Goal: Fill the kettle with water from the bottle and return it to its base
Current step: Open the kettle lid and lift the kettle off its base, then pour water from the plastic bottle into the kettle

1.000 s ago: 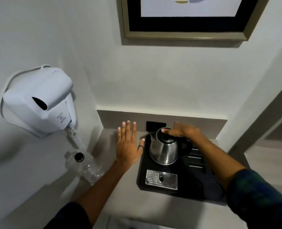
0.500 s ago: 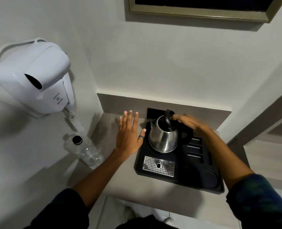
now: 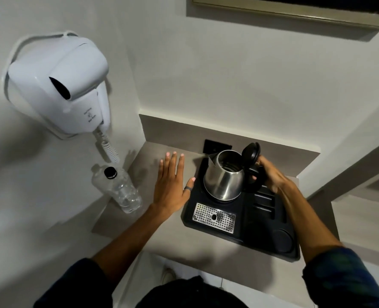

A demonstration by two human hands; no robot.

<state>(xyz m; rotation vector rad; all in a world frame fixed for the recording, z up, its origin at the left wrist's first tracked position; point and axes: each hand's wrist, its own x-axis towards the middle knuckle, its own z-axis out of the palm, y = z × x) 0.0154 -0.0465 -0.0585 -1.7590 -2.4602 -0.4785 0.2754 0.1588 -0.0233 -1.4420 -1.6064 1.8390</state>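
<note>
A steel kettle (image 3: 225,178) stands on its base on a black tray (image 3: 259,223), its black lid (image 3: 250,154) flipped up and the inside showing. My right hand (image 3: 270,174) is wrapped around the kettle's black handle on its right side. My left hand (image 3: 172,183) lies flat and open on the counter just left of the tray, thumb touching the tray's edge. A clear plastic water bottle (image 3: 119,190) with a black cap stands upright at the left, against the wall, a little apart from my left hand.
A white wall-mounted hair dryer (image 3: 59,85) with a coiled cord hangs above the bottle. The tray has a metal drip grille (image 3: 214,217) at its front. A black socket plate (image 3: 213,146) sits behind the kettle. Walls close in at left and back; a picture frame hangs above.
The kettle's lid went from closed to fully upright. My right hand moved from the lid top down onto the handle. My left hand stayed flat on the counter.
</note>
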